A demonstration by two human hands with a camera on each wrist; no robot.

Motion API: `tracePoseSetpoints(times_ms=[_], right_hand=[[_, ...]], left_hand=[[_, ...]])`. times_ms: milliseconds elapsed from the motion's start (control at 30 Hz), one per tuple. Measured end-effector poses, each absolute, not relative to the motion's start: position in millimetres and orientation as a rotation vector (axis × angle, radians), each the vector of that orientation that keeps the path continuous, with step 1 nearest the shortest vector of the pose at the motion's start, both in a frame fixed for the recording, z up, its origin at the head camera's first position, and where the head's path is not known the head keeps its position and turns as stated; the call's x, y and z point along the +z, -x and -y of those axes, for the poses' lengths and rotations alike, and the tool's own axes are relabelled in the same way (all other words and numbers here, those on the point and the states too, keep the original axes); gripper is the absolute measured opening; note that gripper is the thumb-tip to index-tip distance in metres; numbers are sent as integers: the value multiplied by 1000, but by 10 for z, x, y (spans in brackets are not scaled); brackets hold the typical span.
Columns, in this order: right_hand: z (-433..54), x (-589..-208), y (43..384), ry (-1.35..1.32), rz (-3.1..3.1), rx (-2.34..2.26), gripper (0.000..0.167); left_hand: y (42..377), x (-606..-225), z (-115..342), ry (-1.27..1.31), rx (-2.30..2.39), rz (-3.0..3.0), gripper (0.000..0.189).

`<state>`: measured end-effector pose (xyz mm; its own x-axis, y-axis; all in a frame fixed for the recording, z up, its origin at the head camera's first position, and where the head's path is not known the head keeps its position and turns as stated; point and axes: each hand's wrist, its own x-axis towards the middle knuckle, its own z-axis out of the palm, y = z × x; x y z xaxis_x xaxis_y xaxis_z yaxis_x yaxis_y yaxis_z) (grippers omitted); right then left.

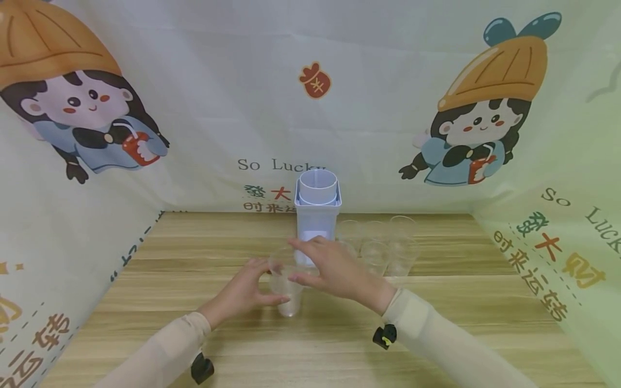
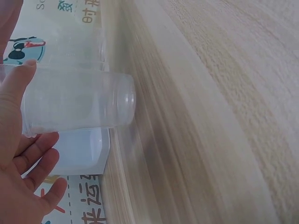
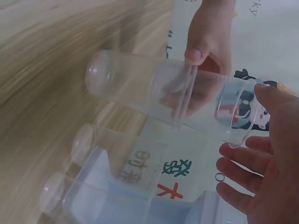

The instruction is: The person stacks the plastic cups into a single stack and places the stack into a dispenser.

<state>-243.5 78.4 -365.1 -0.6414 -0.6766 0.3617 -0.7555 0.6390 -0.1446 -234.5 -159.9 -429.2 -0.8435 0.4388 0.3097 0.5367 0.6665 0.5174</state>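
Cropped sleeves, left hand, right hand holding faint cups, part-hidden container

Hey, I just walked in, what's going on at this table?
A person is handling clear plastic cups with both hands. The left hand grips the lower cup near its rim, while the right hand holds the upper cup by its rim; the upper one appears to sit partly inside the lower. A pale blue container stands behind them on the wooden table, with more clear cups to its right.
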Motion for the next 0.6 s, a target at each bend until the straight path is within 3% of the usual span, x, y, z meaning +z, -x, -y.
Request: tracePoseSetpoints(times_ms=[600], right_hand=[[-755, -3922, 2427, -1200, 2610, 318, 68]], left_hand=[[2355, -4323, 1593, 802, -920, 2709, 63]])
